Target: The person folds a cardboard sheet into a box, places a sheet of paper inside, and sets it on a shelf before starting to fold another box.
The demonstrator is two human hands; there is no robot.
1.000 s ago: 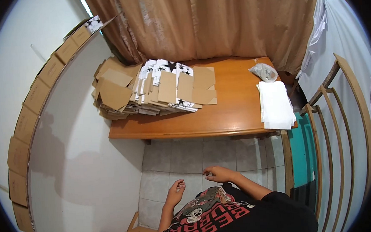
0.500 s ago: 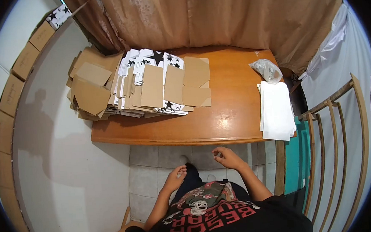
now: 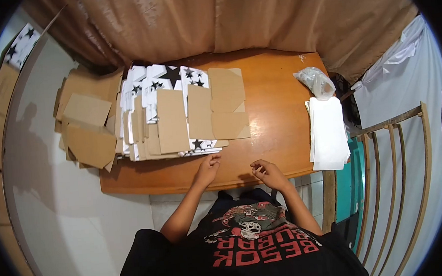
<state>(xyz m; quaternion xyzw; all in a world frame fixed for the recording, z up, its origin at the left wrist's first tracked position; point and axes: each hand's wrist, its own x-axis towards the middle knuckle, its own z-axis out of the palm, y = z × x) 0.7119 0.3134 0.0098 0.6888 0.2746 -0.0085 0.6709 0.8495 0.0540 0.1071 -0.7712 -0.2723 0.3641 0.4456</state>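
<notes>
My left hand [image 3: 207, 170] hovers over the table's front edge, just below the stack of flat cardboard box blanks [image 3: 172, 121]. Its fingers are loosely bent and apart, with nothing in them. To its right, my right hand [image 3: 269, 174] is held over the same edge, fingers slightly curled and spread, also bare. The nearest blanks show plain brown sides, while others in the stack have white faces with black stars [image 3: 197, 145]. One folded brown blank [image 3: 227, 90] lies at the stack's right side.
The wooden table [image 3: 276, 129] also bears a pile of white paper sheets [image 3: 328, 134] and a clear plastic bag [image 3: 317, 83] at the right. More brown cardboard [image 3: 91, 146] lies at the left end. A wooden rack [image 3: 395, 178] stands at the right.
I have come closer to the table; both hands have moved forward from over the floor to its front edge. The left hand has risen towards the stack.
</notes>
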